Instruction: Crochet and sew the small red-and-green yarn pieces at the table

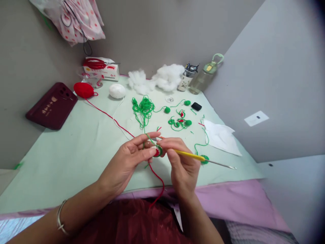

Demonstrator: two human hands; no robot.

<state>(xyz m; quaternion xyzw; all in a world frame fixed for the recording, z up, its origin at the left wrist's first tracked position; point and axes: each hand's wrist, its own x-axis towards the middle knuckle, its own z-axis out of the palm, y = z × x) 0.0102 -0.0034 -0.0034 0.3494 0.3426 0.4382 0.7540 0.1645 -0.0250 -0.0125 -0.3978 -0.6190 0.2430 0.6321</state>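
My left hand (pixel 128 161) pinches a small round crochet piece (pixel 157 151), red and white with a green rim, between thumb and fingers. Green yarn runs over its forefinger. My right hand (pixel 181 162) is closed on a yellow-handled crochet hook (pixel 193 156) whose metal end sticks out to the right; it also touches the crochet piece. A red strand (pixel 114 119) leads from the piece back to a red yarn ball (pixel 83 89) at the far left, and another red strand hangs down to my lap.
On the pale green table lie a tangle of green yarn (pixel 143 107), small green crochet pieces (pixel 180 121), a white yarn ball (pixel 117 90), stuffing (pixel 167 77), white paper (pixel 221 137), a water bottle (pixel 204 76), a tissue box with red scissors (pixel 101 67) and a dark red case (pixel 52 105).
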